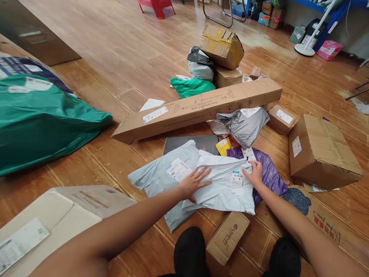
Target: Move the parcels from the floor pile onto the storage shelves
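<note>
A white plastic mailer bag (217, 188) with a shipping label near its right edge lies in front of me. My left hand (196, 184) rests on the left part of this bag with its fingers spread. At the upper right edge, my right hand (254, 173) pinches the bag between thumb and fingers, close to the label. Partly under the white bag is a pale grey mailer bag (155, 173) with its own label. A purple mailer bag (271, 173) sticks out on the right, and a small yellow packet (223, 147) lies just beyond.
A long cardboard box (198, 107) crosses the floor ahead, with a grey bag (245, 123) against it. Cardboard boxes stand right (323, 154) and near my feet (227, 238). A large green bag (52, 123) and a pale box (43, 215) are on the left.
</note>
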A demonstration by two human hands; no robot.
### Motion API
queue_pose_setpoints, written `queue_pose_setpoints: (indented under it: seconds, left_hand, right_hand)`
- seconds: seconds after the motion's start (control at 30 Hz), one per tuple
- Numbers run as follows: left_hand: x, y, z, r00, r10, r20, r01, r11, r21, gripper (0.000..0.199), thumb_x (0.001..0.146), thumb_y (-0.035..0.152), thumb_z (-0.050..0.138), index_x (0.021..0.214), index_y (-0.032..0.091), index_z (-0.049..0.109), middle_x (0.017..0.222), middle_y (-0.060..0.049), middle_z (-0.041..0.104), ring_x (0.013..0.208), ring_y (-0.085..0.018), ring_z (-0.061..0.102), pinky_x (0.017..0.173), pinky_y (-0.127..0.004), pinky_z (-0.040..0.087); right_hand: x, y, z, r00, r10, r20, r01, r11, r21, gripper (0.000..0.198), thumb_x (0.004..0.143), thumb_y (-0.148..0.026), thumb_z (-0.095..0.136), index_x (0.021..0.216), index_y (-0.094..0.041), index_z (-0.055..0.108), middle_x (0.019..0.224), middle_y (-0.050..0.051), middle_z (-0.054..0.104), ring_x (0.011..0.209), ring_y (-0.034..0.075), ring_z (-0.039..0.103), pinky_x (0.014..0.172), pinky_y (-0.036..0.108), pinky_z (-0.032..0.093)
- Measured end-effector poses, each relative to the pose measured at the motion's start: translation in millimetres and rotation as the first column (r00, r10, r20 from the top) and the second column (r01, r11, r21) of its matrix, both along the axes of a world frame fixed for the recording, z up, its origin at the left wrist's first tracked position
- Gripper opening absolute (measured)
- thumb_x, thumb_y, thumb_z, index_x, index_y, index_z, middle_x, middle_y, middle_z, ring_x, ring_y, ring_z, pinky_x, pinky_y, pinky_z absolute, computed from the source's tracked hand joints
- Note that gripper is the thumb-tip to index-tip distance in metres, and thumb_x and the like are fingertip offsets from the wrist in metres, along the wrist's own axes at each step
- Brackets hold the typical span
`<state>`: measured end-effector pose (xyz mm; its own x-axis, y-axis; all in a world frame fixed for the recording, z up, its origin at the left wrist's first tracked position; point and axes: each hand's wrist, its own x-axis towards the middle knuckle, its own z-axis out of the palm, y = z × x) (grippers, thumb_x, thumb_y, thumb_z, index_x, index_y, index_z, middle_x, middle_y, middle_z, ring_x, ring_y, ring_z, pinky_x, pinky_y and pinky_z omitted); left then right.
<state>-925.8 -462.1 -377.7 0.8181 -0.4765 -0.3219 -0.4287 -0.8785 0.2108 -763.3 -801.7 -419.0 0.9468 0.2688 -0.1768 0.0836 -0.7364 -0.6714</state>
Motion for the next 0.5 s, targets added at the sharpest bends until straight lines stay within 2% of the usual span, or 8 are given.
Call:
queue_pose_setpoints:
  seconds: [0.07, 0.1, 0.17, 0.2, 0.27, 0.37, 0.43, 0.5]
  left_hand:
    - [-3.4, 1.0, 3.3, 0.99, 0.103, 0.095, -0.098, 0.994, -0.054, 0.07, 0.078, 0.04, 0.088, 0.143, 0.026, 0.065, 0.166, -0.021, 0.042, 0.154, -0.04, 0.04, 0.125, -0.058, 0.035]
    - [-3.8, -0.1, 5.1, 0.972, 0.177, 0.154, -0.167, 0.983, -0.075, 0.057, 0.084, 0.037, 0.082, 0.138, 0.023, 0.068, 0.161, -0.021, 0.048, 0.15, -0.038, 0.045, 0.123, -0.055, 0.039]
    - [1.8, -5.8, 9.5, 0.919, 0.305, 0.251, -0.287, 0.952, -0.108, 0.044, 0.091, 0.03, 0.073, 0.133, 0.02, 0.07, 0.153, -0.021, 0.055, 0.144, -0.037, 0.05, 0.122, -0.054, 0.042]
    - [8.7, -10.4, 12.1, 0.9, 0.341, 0.271, -0.319, 0.94, -0.121, 0.045, 0.091, 0.028, 0.072, 0.135, 0.019, 0.068, 0.153, -0.022, 0.055, 0.144, -0.037, 0.05, 0.123, -0.055, 0.04]
    - [30.5, -21.7, 18.2, 0.892, 0.376, 0.25, -0.35, 0.926, -0.144, 0.06, 0.088, 0.026, 0.074, 0.145, 0.018, 0.06, 0.16, -0.024, 0.047, 0.15, -0.04, 0.043, 0.126, -0.058, 0.034]
    - [74.4, -37.2, 30.7, 0.903, 0.416, 0.112, -0.392, 0.901, -0.186, 0.103, 0.076, 0.032, 0.086, 0.163, 0.016, 0.033, 0.172, -0.027, 0.026, 0.159, -0.044, 0.026, 0.128, -0.064, 0.024]
    - [99.7, -40.6, 43.4, 0.903, 0.428, -0.033, -0.423, 0.873, -0.245, 0.129, 0.068, 0.041, 0.092, 0.169, 0.015, 0.015, 0.174, -0.029, 0.02, 0.161, -0.047, 0.018, 0.127, -0.07, 0.019]
    - [112.5, -37.3, 60.0, 0.901, 0.401, -0.163, -0.433, 0.829, -0.354, 0.14, 0.064, 0.051, 0.092, 0.169, 0.017, 0.006, 0.172, -0.028, 0.025, 0.16, -0.047, 0.021, 0.126, -0.073, 0.015]
  right_hand:
    - [-14.2, -6.5, -7.9, 0.965, -0.248, -0.084, 0.252, 0.967, 0.041, 0.071, 0.071, -0.055, 0.077, 0.125, -0.012, 0.064, 0.134, 0.026, 0.059, 0.137, 0.043, 0.051, 0.116, 0.056, 0.042]
    - [-22.9, -8.8, -11.0, 0.941, -0.307, -0.143, 0.313, 0.949, 0.024, 0.073, 0.066, -0.056, 0.079, 0.12, -0.01, 0.064, 0.128, 0.028, 0.062, 0.132, 0.046, 0.054, 0.112, 0.058, 0.046]
    - [-40.1, -9.4, -14.4, 0.915, -0.326, -0.238, 0.336, 0.942, 0.005, 0.07, 0.057, -0.053, 0.084, 0.109, -0.011, 0.065, 0.115, 0.029, 0.069, 0.12, 0.048, 0.062, 0.1, 0.058, 0.054]
    - [-47.3, -7.4, -14.3, 0.908, -0.315, -0.278, 0.334, 0.942, 0.022, 0.065, 0.055, -0.048, 0.084, 0.106, -0.012, 0.065, 0.111, 0.027, 0.071, 0.113, 0.046, 0.066, 0.095, 0.057, 0.056]
    - [-56.2, 0.1, -9.1, 0.903, -0.269, -0.336, 0.317, 0.943, 0.097, 0.055, 0.056, -0.038, 0.079, 0.103, -0.015, 0.065, 0.108, 0.021, 0.075, 0.104, 0.04, 0.072, 0.09, 0.05, 0.06]
    - [-55.4, 11.8, 15.5, 0.917, -0.166, -0.362, 0.264, 0.933, 0.242, 0.047, 0.059, -0.029, 0.068, 0.105, -0.018, 0.065, 0.108, 0.013, 0.079, 0.1, 0.031, 0.075, 0.092, 0.043, 0.06]
    - [-48.9, 14.5, 45.4, 0.939, -0.001, -0.344, 0.14, 0.914, 0.381, 0.046, 0.059, -0.027, 0.065, 0.105, -0.02, 0.068, 0.105, 0.008, 0.08, 0.097, 0.028, 0.074, 0.093, 0.041, 0.059]
    - [-41.6, 12.7, 85.1, 0.917, 0.276, -0.288, -0.086, 0.841, 0.534, 0.044, 0.062, -0.026, 0.066, 0.105, -0.021, 0.072, 0.101, 0.004, 0.081, 0.092, 0.027, 0.074, 0.089, 0.039, 0.059]
